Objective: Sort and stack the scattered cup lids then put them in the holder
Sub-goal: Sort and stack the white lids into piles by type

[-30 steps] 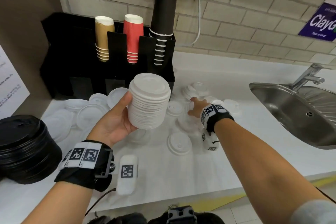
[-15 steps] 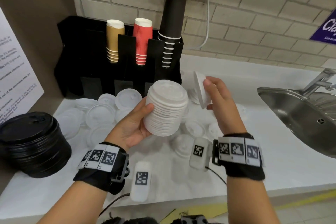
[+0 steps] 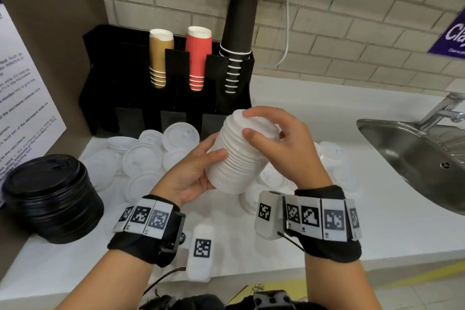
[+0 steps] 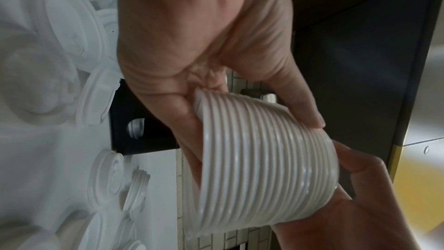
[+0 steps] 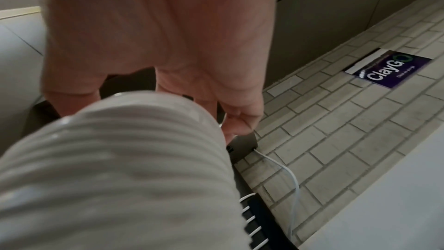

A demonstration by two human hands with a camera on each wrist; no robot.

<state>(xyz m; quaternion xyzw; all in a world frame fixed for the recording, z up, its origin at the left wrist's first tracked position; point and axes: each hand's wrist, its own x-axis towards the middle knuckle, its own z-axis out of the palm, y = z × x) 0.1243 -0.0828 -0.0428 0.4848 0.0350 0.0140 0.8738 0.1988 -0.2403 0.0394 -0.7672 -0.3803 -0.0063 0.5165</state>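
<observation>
White counter (image 3: 327,239), brick wall (image 3: 352,33), sink (image 3: 415,158)

The head view looks down and forward from above the worktop (image 3: 377,229), facing the brick wall (image 3: 352,22), with both wrists near the bottom edge. The left wrist view sits close under the left hand (image 4: 204,41), rolled sideways, looking along the palm at the lid stack (image 4: 264,161). The right wrist view looks along the right hand (image 5: 156,35), very near the same stack, toward the wall. All three share the stack
</observation>
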